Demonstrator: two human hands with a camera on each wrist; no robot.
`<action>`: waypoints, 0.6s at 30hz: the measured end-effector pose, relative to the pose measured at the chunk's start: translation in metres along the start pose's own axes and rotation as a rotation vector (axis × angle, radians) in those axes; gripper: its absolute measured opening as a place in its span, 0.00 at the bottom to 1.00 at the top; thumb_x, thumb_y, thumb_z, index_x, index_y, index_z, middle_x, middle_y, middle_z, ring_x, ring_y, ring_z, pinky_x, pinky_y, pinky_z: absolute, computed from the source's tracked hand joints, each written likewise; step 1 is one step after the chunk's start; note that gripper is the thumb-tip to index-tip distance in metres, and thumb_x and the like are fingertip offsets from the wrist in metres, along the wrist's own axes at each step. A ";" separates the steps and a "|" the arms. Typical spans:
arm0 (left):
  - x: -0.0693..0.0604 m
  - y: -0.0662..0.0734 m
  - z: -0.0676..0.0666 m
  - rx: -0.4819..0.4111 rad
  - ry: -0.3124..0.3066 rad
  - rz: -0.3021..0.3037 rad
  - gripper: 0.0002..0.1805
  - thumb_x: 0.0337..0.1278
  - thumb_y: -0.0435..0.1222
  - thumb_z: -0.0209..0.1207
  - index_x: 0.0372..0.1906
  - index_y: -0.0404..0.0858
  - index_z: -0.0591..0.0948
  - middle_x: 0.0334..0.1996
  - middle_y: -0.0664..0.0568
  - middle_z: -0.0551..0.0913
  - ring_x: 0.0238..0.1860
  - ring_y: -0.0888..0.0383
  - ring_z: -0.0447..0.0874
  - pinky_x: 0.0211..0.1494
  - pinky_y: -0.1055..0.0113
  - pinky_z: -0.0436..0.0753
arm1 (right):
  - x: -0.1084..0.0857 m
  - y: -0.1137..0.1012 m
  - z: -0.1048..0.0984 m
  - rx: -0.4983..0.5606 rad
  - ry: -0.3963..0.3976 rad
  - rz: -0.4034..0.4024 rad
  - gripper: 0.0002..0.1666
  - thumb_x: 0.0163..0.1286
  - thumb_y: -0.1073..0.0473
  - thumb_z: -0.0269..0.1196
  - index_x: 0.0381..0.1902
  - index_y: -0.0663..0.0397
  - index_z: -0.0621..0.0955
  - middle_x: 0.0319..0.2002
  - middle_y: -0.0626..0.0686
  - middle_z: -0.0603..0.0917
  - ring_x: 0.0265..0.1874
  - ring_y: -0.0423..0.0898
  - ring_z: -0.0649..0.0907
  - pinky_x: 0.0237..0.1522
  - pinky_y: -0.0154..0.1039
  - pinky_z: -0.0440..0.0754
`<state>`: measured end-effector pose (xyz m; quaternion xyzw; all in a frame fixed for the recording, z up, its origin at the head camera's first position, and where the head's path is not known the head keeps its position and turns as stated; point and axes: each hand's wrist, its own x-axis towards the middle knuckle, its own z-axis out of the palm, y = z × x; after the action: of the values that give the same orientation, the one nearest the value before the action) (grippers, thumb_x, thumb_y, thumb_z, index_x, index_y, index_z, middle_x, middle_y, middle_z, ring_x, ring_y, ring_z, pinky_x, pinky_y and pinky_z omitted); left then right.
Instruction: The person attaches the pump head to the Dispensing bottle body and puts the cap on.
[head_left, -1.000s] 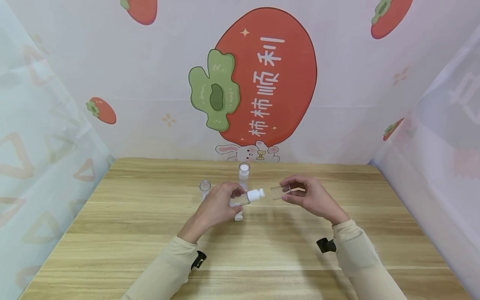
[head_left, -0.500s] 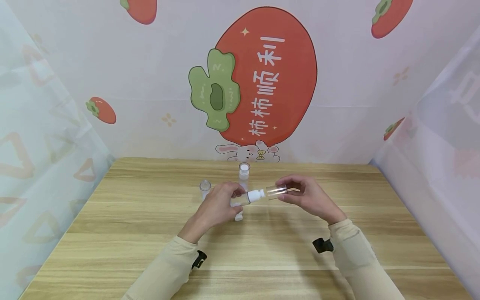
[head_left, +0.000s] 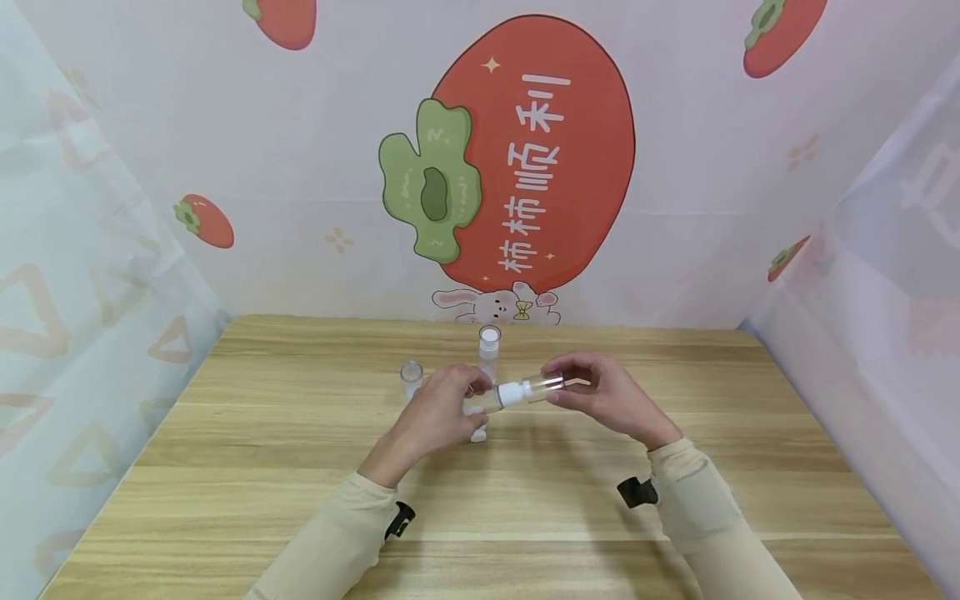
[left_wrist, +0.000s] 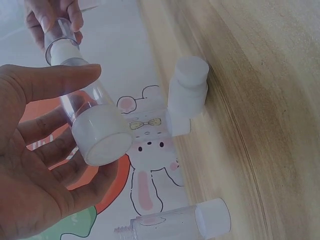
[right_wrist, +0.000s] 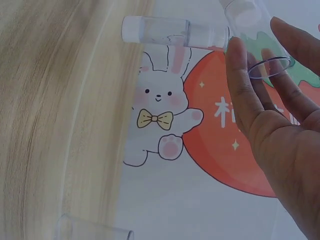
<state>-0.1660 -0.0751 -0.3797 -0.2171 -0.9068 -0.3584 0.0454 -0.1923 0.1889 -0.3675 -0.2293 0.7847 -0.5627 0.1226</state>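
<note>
My left hand grips a clear pump bottle by its body, tilted so that the white pump end points right. In the left wrist view its white base faces the camera. My right hand pinches a clear cap between thumb and fingers. The cap's open mouth is around the tip of the pump; the white collar stays outside it. In the right wrist view, the cap's rounded rim shows between the fingers.
Behind the left hand a clear bottle with white parts stands on the wooden table. A second clear bottle is left of it. A white piece lies below the held bottle. A patterned cloth hangs behind.
My right hand has moved left with the cap, closing the gap to the pump, and the cap's mouth now overlaps the tip. The left hand and bottle have hardly moved.
</note>
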 end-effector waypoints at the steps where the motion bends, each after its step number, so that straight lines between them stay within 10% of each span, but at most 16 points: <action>1: 0.000 0.000 0.000 0.004 0.000 0.001 0.18 0.43 0.25 0.76 0.43 0.32 0.86 0.40 0.43 0.86 0.41 0.46 0.84 0.46 0.54 0.83 | 0.000 0.001 0.000 0.003 -0.002 -0.002 0.21 0.65 0.67 0.71 0.55 0.67 0.80 0.53 0.70 0.80 0.51 0.58 0.84 0.47 0.43 0.86; 18: 0.001 0.002 0.001 0.006 -0.012 -0.009 0.18 0.44 0.27 0.76 0.44 0.35 0.86 0.41 0.44 0.86 0.42 0.46 0.84 0.46 0.53 0.83 | 0.005 0.001 0.006 0.004 -0.017 -0.024 0.19 0.65 0.69 0.70 0.53 0.65 0.81 0.51 0.64 0.83 0.50 0.56 0.85 0.48 0.43 0.86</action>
<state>-0.1662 -0.0728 -0.3792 -0.2150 -0.9092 -0.3545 0.0392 -0.1942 0.1823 -0.3703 -0.2433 0.7798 -0.5636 0.1230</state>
